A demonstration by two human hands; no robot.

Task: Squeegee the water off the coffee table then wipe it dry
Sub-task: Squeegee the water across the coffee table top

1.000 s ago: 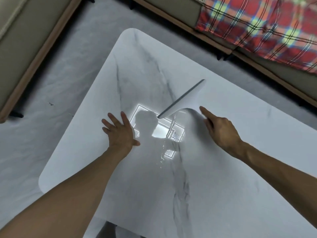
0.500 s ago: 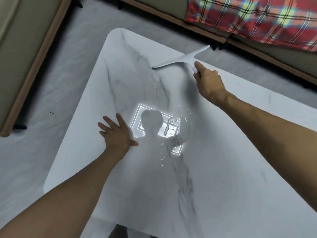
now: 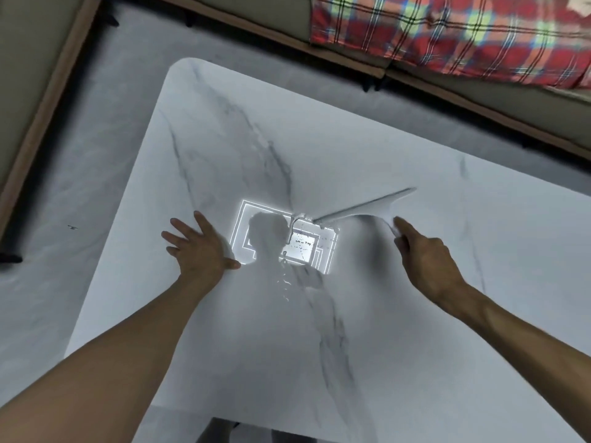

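The surface [image 3: 367, 330] fills the middle of the view, one rounded corner at the far left. On it, the left hand [image 3: 198, 247] lies flat left of centre. The right hand [image 3: 422, 260] is to the right, at the near end of the squeegee [image 3: 361, 207], whose blade runs from just right of centre out toward the far right. Water [image 3: 287, 279] lies in beads and a thin trail between the two hands, just before the blade's left end. Beyond the surface's far edge stands a sofa [image 3: 511, 103] with a blanket [image 3: 447, 36] on it. Floor [image 3: 80, 203] lies to the left, another sofa [image 3: 28, 59] beyond it.
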